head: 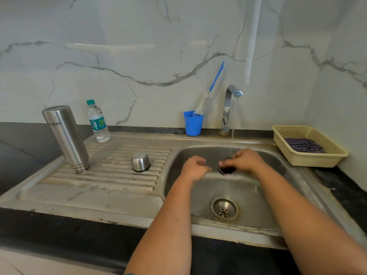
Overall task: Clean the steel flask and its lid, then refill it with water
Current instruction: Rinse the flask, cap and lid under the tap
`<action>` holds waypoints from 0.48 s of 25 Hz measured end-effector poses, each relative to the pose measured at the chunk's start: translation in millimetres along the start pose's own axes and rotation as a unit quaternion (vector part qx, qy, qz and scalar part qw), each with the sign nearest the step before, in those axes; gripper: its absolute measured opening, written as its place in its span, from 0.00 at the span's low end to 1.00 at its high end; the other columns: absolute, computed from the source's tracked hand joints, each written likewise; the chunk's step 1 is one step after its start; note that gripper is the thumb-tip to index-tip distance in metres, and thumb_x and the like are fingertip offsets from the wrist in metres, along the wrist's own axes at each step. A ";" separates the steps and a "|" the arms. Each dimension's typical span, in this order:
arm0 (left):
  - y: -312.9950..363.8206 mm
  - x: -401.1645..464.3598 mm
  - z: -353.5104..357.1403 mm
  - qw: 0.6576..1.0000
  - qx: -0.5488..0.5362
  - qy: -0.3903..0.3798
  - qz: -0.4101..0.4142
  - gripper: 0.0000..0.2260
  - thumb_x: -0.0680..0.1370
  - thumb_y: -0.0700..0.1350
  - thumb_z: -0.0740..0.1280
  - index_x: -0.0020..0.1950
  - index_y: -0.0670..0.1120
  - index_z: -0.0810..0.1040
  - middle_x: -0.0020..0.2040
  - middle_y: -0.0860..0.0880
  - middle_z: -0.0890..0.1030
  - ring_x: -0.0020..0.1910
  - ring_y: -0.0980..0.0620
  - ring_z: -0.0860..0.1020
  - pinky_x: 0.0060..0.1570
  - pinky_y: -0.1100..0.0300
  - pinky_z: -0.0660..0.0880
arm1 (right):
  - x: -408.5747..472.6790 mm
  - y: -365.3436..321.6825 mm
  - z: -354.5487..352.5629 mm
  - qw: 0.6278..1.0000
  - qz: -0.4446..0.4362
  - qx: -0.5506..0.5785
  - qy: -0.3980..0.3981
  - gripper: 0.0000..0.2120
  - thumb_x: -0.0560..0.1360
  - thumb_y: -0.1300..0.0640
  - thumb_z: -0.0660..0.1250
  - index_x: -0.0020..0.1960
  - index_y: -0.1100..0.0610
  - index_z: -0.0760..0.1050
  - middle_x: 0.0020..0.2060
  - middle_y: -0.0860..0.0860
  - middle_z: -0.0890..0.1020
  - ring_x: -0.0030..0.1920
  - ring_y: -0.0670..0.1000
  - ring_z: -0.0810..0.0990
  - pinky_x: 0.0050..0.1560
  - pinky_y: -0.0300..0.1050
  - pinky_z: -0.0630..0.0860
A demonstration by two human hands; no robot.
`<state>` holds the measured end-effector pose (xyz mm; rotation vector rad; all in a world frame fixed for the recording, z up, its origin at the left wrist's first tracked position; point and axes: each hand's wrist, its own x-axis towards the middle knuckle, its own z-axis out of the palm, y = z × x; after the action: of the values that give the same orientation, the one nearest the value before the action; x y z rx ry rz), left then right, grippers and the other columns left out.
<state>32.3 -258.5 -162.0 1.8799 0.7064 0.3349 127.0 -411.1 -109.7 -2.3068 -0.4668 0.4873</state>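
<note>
Both forearms reach over the sink [258, 229]. Right hand [248, 159] fingers grip the dark lid [226, 169] under the tap's stream; left hand [195, 165] fingers curl, holding nothing. Well left of them, the steel flask [66, 137] stands inverted.

A plastic water bottle [98, 121] is standing far left of the hands; a beige basket [337, 153] holding striped cloth [303, 145] is sitting to their right.

head view looks down, close over the sink [294, 171].
</note>
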 end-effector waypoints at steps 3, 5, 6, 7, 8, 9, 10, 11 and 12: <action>11.8 -12.6 -14.1 0.987 -0.154 0.021 0.042 0.13 0.76 0.38 0.70 0.59 0.48 0.78 0.52 0.51 0.78 0.53 0.53 0.77 0.52 0.60 0.74 | -6.5 1.6 14.4 0.995 -0.019 -0.094 0.015 0.24 0.65 0.50 0.78 0.58 0.52 0.75 0.52 0.52 0.79 0.51 0.53 0.80 0.50 0.47 0.79; 13.9 -21.9 -32.8 0.977 -0.196 0.049 0.060 0.09 0.77 0.37 0.69 0.56 0.47 0.79 0.48 0.51 0.79 0.50 0.53 0.77 0.48 0.63 0.74 | -14.1 -10.2 20.4 0.993 -0.034 0.073 -0.083 0.29 0.65 0.60 0.79 0.62 0.52 0.73 0.54 0.55 0.78 0.51 0.56 0.81 0.48 0.49 0.81; 12.2 -26.5 -42.4 0.978 -0.195 0.054 0.055 0.06 0.77 0.40 0.69 0.54 0.47 0.79 0.47 0.51 0.79 0.50 0.53 0.77 0.50 0.63 0.74 | -17.2 -21.0 24.1 0.987 -0.055 0.121 -0.087 0.31 0.63 0.63 0.80 0.62 0.53 0.71 0.53 0.57 0.79 0.51 0.56 0.82 0.46 0.49 0.82; 7.6 -31.7 -54.7 0.976 -0.208 0.053 0.042 0.04 0.78 0.43 0.70 0.52 0.47 0.79 0.46 0.51 0.80 0.51 0.52 0.78 0.53 0.61 0.74 | -20.8 -34.7 32.0 0.984 -0.082 0.137 -0.079 0.32 0.61 0.64 0.81 0.60 0.55 0.71 0.52 0.57 0.80 0.50 0.56 0.82 0.45 0.48 0.82; 2.5 -37.8 -66.7 0.971 -0.235 0.042 0.033 0.04 0.78 0.46 0.70 0.50 0.47 0.79 0.45 0.51 0.80 0.51 0.52 0.78 0.56 0.60 0.74 | -24.7 -47.7 42.8 0.980 -0.113 0.146 -0.069 0.30 0.59 0.64 0.82 0.57 0.57 0.72 0.50 0.58 0.81 0.49 0.56 0.83 0.45 0.48 0.82; -3.3 -44.4 -79.8 0.962 -0.269 0.033 0.026 0.05 0.79 0.46 0.69 0.49 0.45 0.78 0.45 0.50 0.81 0.51 0.52 0.79 0.59 0.59 0.74 | -31.3 -62.3 56.0 0.976 -0.135 0.160 -0.061 0.28 0.58 0.63 0.83 0.54 0.58 0.74 0.48 0.57 0.82 0.48 0.55 0.83 0.45 0.48 0.82; -11.4 -50.1 -96.1 0.956 -0.289 0.035 0.024 0.05 0.79 0.45 0.69 0.48 0.44 0.78 0.45 0.49 0.82 0.52 0.52 0.79 0.59 0.59 0.74 | -36.6 -76.4 71.0 0.971 -0.149 0.175 -0.063 0.27 0.57 0.62 0.83 0.52 0.58 0.76 0.46 0.57 0.84 0.47 0.54 0.84 0.47 0.48 0.82; -20.5 -55.0 -113.1 0.957 -0.284 0.044 0.028 0.04 0.78 0.44 0.70 0.49 0.43 0.79 0.46 0.48 0.83 0.52 0.51 0.80 0.57 0.60 0.75 | -39.4 -88.5 86.2 0.968 -0.164 0.175 -0.076 0.26 0.57 0.61 0.83 0.51 0.58 0.77 0.45 0.56 0.84 0.46 0.53 0.84 0.49 0.49 0.82; -33.2 -59.2 -133.3 0.966 -0.249 0.061 0.039 0.06 0.77 0.42 0.71 0.51 0.42 0.80 0.47 0.46 0.84 0.52 0.50 0.80 0.54 0.62 0.75 | -41.5 -101.1 104.0 0.963 -0.181 0.173 -0.097 0.26 0.58 0.62 0.83 0.53 0.58 0.78 0.44 0.56 0.85 0.46 0.53 0.84 0.52 0.49 0.81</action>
<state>-95.5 -186.6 -132.2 1.4169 0.5664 0.6225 23.3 -302.0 -98.3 -1.7968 -0.8132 0.5628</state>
